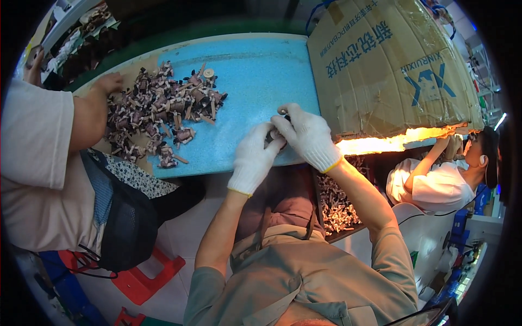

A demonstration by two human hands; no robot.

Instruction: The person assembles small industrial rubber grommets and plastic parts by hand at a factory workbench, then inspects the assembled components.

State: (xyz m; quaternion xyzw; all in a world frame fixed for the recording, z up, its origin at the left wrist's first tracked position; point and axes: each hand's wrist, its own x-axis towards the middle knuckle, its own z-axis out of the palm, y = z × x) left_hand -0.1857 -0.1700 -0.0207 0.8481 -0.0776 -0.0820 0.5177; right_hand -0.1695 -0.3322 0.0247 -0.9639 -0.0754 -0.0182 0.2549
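Observation:
Both my hands wear white knit gloves and meet above the near edge of a blue foam mat [261,70]. My left hand [254,155] has its fingers closed on a small dark piece [268,137], mostly hidden by the glove. Close against it, my right hand [307,135] is bent inward, its thumb and fingertips pinched around a dark bit of what may be the same piece. Left of my hands lies a heap of small brown, pink and black figurines [157,106], several with flat tan sticks poking out. A round cream disc [209,73] rests on the heap's far side.
A large taped cardboard box [386,65] stands at the mat's right. Below it, a dark tray of small pale pieces [338,198] sits beside my right forearm. A co-worker [49,163] at left reaches to the heap; another person [435,179] is at right. A red stool [147,277] stands lower left.

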